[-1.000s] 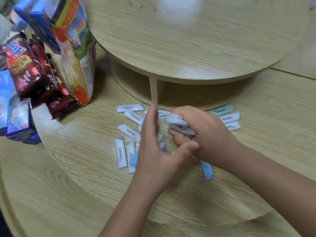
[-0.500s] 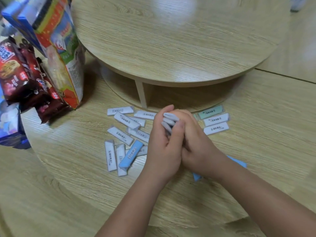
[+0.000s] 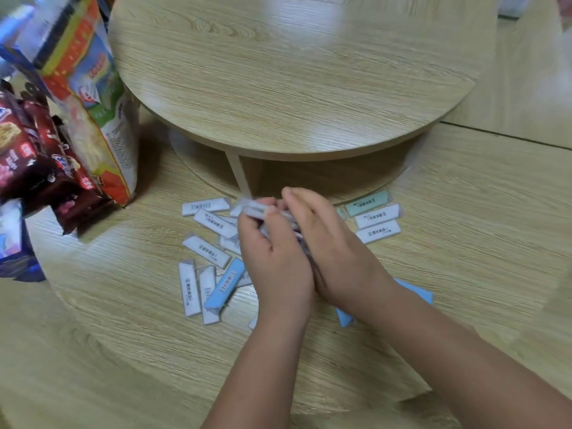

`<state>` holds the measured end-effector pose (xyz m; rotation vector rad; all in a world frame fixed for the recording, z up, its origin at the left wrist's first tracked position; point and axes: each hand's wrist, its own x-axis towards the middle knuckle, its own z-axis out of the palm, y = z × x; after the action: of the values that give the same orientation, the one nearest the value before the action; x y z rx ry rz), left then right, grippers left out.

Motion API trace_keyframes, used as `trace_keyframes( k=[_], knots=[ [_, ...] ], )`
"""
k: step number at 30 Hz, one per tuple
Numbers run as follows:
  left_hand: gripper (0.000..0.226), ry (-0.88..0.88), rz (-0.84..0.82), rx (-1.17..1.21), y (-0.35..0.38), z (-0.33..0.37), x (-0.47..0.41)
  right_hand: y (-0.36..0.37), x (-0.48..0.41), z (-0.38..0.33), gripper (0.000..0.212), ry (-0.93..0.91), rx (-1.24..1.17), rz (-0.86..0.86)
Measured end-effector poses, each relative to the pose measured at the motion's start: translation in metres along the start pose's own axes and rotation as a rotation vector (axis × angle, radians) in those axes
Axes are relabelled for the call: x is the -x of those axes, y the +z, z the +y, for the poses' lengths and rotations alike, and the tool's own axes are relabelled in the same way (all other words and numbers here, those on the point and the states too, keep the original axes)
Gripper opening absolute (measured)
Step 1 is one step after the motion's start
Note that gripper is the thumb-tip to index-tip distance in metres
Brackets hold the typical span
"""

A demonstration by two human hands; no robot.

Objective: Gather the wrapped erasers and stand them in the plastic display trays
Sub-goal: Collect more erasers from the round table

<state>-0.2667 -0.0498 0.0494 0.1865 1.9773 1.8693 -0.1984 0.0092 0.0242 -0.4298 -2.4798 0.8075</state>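
Wrapped erasers [image 3: 255, 209]: a small stack is now pressed btwn both hands. The left hand [image 3: 275, 258] curls over its top and the right hand [image 3: 334, 252] wraps the other side; a sec ago only the right gripped it. The loose erasers [image 3: 206, 247] on the table [image 3: 123, 335] haven't moved. No trays in view, so prob. still mid-gather, squaring the stack.

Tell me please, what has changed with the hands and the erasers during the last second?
The left hand, open beside the bundle of erasers a second ago, closed onto it; now it and the right hand hold the bundle together. The loose erasers on the table and the snack packets stayed where they lay.
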Motion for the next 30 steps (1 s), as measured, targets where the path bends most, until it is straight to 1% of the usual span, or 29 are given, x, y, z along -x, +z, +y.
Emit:
trace_keyframes(
  k=[2, 3, 4, 6, 10, 12, 13, 15, 17, 19, 21, 23, 26, 27, 28, 30],
  knots=[
    [0.016, -0.058, 0.158, 0.123, -0.001, 0.004, -0.008, -0.004, 0.001, 0.006, 0.055, -0.047, 0.092, -0.035],
    [0.015, -0.060, 0.209, 0.192, -0.001, 0.006, -0.013, -0.006, 0.003, 0.008, 0.055, -0.057, 0.121, -0.072],
    [0.014, -0.054, 0.230, 0.230, -0.001, 0.009, -0.017, -0.007, 0.005, 0.011, 0.054, -0.056, 0.127, -0.119],
    [0.013, -0.029, 0.226, 0.198, 0.001, 0.015, -0.023, -0.010, 0.008, 0.012, 0.053, -0.048, 0.107, -0.189],
    [0.008, 0.042, 0.220, 0.143, -0.003, 0.014, -0.032, -0.029, 0.017, 0.009, 0.055, -0.055, 0.212, -0.238],
    [0.010, 0.072, 0.161, 0.068, -0.015, 0.009, -0.038, -0.047, 0.025, 0.018, 0.057, 0.047, 0.207, -0.315],
    [0.012, 0.102, 0.096, -0.027, -0.022, 0.005, -0.039, -0.057, 0.030, 0.028, 0.057, 0.090, 0.227, -0.326],
    [0.020, 0.181, -0.080, -0.283, -0.033, 0.001, -0.036, -0.077, 0.036, 0.055, 0.056, 0.119, 0.343, -0.240],
    [0.034, 0.264, -0.238, -0.493, -0.040, -0.003, -0.030, -0.088, 0.033, 0.080, 0.044, 0.114, 0.450, -0.188],
    [0.042, 0.312, -0.352, -0.657, -0.043, -0.002, -0.026, -0.088, 0.027, 0.094, 0.035, 0.056, 0.494, -0.224],
    [0.042, 0.346, -0.434, -0.822, -0.044, -0.003, -0.022, -0.079, 0.025, 0.101, 0.032, -0.008, 0.487, -0.282],
    [0.033, 0.369, -0.481, -0.887, -0.045, -0.004, -0.020, -0.070, 0.027, 0.105, 0.031, -0.038, 0.470, -0.298],
    [0.009, 0.392, -0.508, -0.876, -0.046, -0.002, -0.015, -0.069, 0.027, 0.104, 0.034, 0.017, 0.458, -0.302],
    [0.009, 0.370, -0.513, -0.855, -0.045, 0.000, -0.014, -0.071, 0.027, 0.104, 0.037, 0.027, 0.470, -0.323],
    [0.014, 0.338, -0.521, -0.828, -0.045, 0.000, -0.013, -0.073, 0.028, 0.105, 0.041, 0.029, 0.484, -0.351],
    [0.018, 0.301, -0.541, -0.779, -0.045, 0.002, -0.011, -0.076, 0.030, 0.105, 0.056, 0.014, 0.510, -0.409]
  ],
)
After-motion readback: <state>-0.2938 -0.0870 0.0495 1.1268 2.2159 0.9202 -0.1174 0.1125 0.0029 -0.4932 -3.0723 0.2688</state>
